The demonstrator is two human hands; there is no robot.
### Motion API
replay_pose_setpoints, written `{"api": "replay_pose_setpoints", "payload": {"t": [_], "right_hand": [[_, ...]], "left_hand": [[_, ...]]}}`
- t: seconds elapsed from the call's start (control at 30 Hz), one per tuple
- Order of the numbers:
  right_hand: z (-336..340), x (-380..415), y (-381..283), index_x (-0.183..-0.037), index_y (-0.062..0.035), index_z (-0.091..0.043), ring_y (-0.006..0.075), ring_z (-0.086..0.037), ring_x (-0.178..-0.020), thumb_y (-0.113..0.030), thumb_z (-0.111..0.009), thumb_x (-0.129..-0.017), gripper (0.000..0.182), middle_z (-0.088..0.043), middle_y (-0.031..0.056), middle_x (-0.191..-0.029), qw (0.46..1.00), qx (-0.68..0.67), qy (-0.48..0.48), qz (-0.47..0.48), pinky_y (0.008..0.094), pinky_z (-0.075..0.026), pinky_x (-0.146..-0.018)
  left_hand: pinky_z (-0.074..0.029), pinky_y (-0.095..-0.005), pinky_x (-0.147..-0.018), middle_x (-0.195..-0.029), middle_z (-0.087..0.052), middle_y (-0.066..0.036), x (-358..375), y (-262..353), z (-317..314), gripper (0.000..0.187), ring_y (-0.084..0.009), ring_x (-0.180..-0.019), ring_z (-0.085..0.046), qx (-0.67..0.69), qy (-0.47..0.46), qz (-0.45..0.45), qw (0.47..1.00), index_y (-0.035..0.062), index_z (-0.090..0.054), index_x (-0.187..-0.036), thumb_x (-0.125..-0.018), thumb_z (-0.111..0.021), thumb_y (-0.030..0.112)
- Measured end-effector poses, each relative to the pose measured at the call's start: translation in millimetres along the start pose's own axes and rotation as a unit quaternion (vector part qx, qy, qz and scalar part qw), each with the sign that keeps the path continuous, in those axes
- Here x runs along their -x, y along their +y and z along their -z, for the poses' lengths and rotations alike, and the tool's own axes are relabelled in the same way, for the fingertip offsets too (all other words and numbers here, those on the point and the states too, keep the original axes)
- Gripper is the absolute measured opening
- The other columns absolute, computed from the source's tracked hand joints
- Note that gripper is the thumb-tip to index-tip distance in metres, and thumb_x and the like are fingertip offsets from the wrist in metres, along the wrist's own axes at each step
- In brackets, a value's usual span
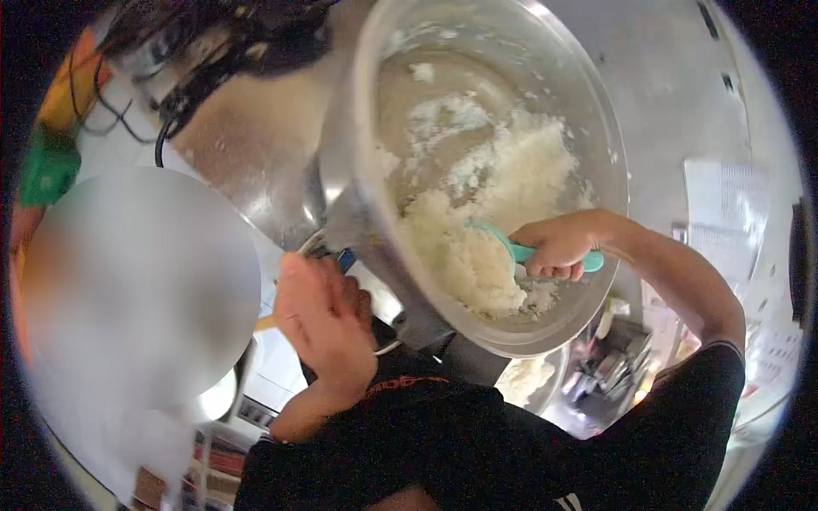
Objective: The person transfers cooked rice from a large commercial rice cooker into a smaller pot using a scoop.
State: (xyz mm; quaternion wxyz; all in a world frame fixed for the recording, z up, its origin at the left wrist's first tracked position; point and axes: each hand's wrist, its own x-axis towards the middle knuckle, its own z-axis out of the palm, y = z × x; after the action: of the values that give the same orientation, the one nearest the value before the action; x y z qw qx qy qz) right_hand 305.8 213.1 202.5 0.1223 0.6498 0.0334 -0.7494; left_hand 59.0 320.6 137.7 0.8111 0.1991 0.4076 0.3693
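Note:
My right hand [558, 245] is closed round the handle of a turquoise scoop [503, 241], inside a large metal pot [605, 128]. The scoop's head is pushed into a heap of white rice [464, 264] that looks sticky and clings to the pot's floor and wall. Left of the pot, close to its outer side and handle, my left hand [328, 319] is raised with its fingers curled. It is slightly blurred, and whatever its fingers may hold is hidden.
A smaller bowl of white food [524, 379] stands below the pot. Black cables [170, 115] lie at the upper left near a metal surface [256, 145]. A blurred round patch covers the left side. Papers [724, 213] are on the right.

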Motion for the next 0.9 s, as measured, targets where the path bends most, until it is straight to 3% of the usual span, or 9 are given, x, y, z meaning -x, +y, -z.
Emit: {"api": "replay_pose_setpoints", "payload": {"t": [0.17, 0.3, 0.4, 0.6, 0.63, 0.73, 0.8, 0.87, 0.9], "right_hand": [[1, 25, 37, -0.075, -0.0084, -0.044, 0.0048, -0.03, -0.04, -0.007, -0.055, -0.08, 0.013, -0.032, -0.0052, -0.055, 0.986, -0.103, 0.007, 0.132, 0.0223, -0.022, -0.031], [-12, 43, 76, -0.083, -0.0081, -0.048, 0.0033, -0.031, -0.041, -0.009, -0.056, -0.08, 0.009, -0.032, -0.0068, -0.057, 0.937, -0.219, 0.043, 0.267, 0.02, -0.022, -0.031], [-36, 48, 102, -0.076, -0.0098, -0.045, 0.0029, -0.029, -0.039, -0.01, -0.056, -0.082, 0.012, -0.032, -0.0065, -0.056, 0.866, -0.322, 0.087, 0.373, 0.0204, -0.02, -0.03], [-118, 41, 184, -0.061, -0.0119, -0.037, 0.0024, -0.025, -0.034, -0.011, -0.052, -0.084, 0.027, -0.027, -0.0065, -0.051, 0.698, -0.46, 0.032, 0.548, 0.0211, -0.016, -0.028], [-140, 33, 209, -0.075, -0.0039, -0.05, 0.0037, -0.025, -0.034, -0.011, -0.052, -0.084, 0.012, -0.027, -0.0047, -0.052, 0.674, -0.502, 0.057, 0.538, 0.0227, -0.017, -0.027], [-222, -27, 290, -0.107, 0.0039, -0.053, 0.012, -0.038, -0.035, -0.011, -0.053, -0.083, 0.028, -0.042, 0.0026, -0.055, 0.549, -0.595, 0.062, 0.584, 0.0284, -0.031, -0.03], [-283, -98, 343, -0.123, 0.0017, -0.046, 0.0185, -0.05, -0.046, -0.011, -0.054, -0.085, 0.041, -0.054, 0.0092, -0.069, 0.557, -0.294, 0.641, 0.439, 0.0339, -0.04, -0.038], [-321, -159, 347, -0.133, -0.0017, -0.041, 0.0255, -0.06, -0.061, -0.011, -0.055, -0.086, 0.05, -0.062, 0.0144, -0.086, 0.44, -0.12, 0.868, 0.196, 0.0385, -0.047, -0.049], [-330, -184, 335, -0.135, -0.0035, -0.041, 0.0287, -0.062, -0.071, -0.008, -0.055, -0.085, 0.052, -0.063, 0.0154, -0.094, 0.481, -0.183, 0.849, 0.12, 0.0398, -0.049, -0.057]], "left_hand": [[-0.02, -0.0208, -0.034, -0.055, -0.03, 0.005, 0, 4, -7, 0.035, -0.0054, -0.041, -0.027, 0.01, 0.015, -0.001, 1.0, 0.0146, -0.036, -0.071, -0.1, -0.042, 0.033], [-0.018, -0.0202, -0.033, -0.055, -0.029, 0.005, 3, 4, -10, 0.038, -0.0039, -0.04, -0.024, -0.029, -0.013, -0.045, 0.998, 0.015, -0.034, -0.068, -0.1, -0.042, 0.034], [-0.018, -0.021, -0.033, -0.054, -0.029, 0.005, 4, 5, -11, 0.037, -0.0042, -0.04, -0.023, -0.015, -0.049, -0.059, 0.997, 0.0147, -0.034, -0.069, -0.1, -0.041, 0.034], [-0.02, -0.0209, -0.034, -0.053, -0.032, 0.006, 5, 2, -7, 0.031, -0.0048, -0.039, -0.023, -0.038, -0.077, -0.098, 0.991, 0.0162, -0.038, -0.07, -0.099, -0.042, 0.028], [-0.02, -0.0209, -0.034, -0.053, -0.032, 0.006, 4, 1, -7, 0.031, -0.0048, -0.039, -0.023, -0.051, -0.085, -0.089, 0.991, 0.0162, -0.038, -0.07, -0.099, -0.042, 0.028], [-0.02, -0.0183, -0.034, -0.055, -0.032, 0.007, 6, 2, -2, 0.028, -0.0035, -0.043, -0.027, -0.088, -0.054, -0.123, 0.987, 0.0169, -0.043, -0.071, -0.098, -0.042, 0.027], [-0.021, -0.0169, -0.036, -0.057, -0.033, 0.007, 4, 1, 4, 0.024, -0.0023, -0.045, -0.028, -0.096, -0.068, -0.136, 0.984, 0.017, -0.044, -0.072, -0.095, -0.043, 0.022], [-0.023, -0.0165, -0.038, -0.057, -0.034, 0.008, 11, -2, -1, 0.022, -0.0022, -0.046, -0.029, -0.128, -0.047, -0.17, 0.976, 0.0168, -0.043, -0.072, -0.093, -0.043, 0.018], [-0.025, -0.0168, -0.038, -0.057, -0.034, 0.007, 22, -6, -9, 0.021, -0.0028, -0.046, -0.029, -0.167, 0.005, -0.189, 0.968, 0.0166, -0.043, -0.071, -0.093, -0.042, 0.016]]}}
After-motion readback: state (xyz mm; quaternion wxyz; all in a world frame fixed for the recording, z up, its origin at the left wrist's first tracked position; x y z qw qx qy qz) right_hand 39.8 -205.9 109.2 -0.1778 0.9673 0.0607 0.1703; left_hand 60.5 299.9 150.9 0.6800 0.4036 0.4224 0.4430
